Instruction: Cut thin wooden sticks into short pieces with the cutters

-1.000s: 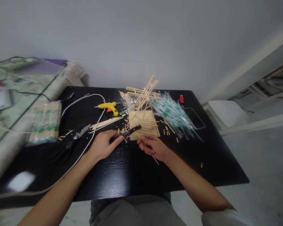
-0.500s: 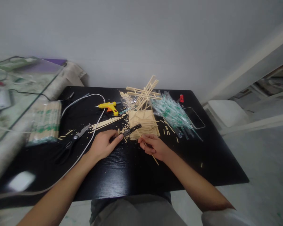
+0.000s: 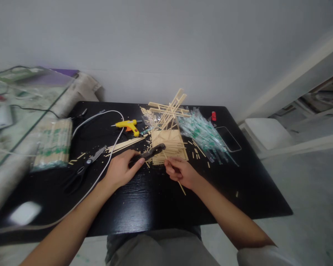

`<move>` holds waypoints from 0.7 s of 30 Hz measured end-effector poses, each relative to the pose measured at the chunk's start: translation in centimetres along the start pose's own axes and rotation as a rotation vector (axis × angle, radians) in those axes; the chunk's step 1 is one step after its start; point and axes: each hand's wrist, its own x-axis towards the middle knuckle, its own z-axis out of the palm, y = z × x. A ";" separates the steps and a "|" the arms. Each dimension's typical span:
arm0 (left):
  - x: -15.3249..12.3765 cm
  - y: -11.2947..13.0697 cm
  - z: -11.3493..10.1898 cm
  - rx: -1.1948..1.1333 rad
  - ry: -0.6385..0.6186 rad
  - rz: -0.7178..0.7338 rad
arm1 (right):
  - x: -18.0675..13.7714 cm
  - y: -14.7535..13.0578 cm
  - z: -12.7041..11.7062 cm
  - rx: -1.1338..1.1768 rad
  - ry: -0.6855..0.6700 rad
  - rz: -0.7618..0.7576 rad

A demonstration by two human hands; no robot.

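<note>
Our left grip (image 3: 121,169), closed around dark pliers (image 3: 153,152), has tilted their head within the past second, bringing it, we judge, into line with the wooden stick (image 3: 182,188) clamped in our right grip (image 3: 182,173), above the black tabletop (image 3: 211,203).

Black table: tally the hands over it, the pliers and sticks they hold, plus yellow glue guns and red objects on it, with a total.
Hands (left hand, right hand): 2
Held pliers: 1
Held stick: 1
Yellow glue gun: 1
Red object: 1
Total: 6
</note>
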 end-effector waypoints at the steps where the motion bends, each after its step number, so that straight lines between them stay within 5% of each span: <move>1: 0.0 0.0 0.1 0.012 0.011 0.001 | 0.0 0.0 0.0 0.000 0.000 -0.002; 10: 0.2 0.4 0.3 0.161 0.118 -0.029 | -0.2 -0.5 0.2 -0.020 0.050 -0.088; 21: 0.4 0.5 0.5 0.322 0.276 0.010 | -0.1 0.8 0.3 -0.363 0.061 -0.164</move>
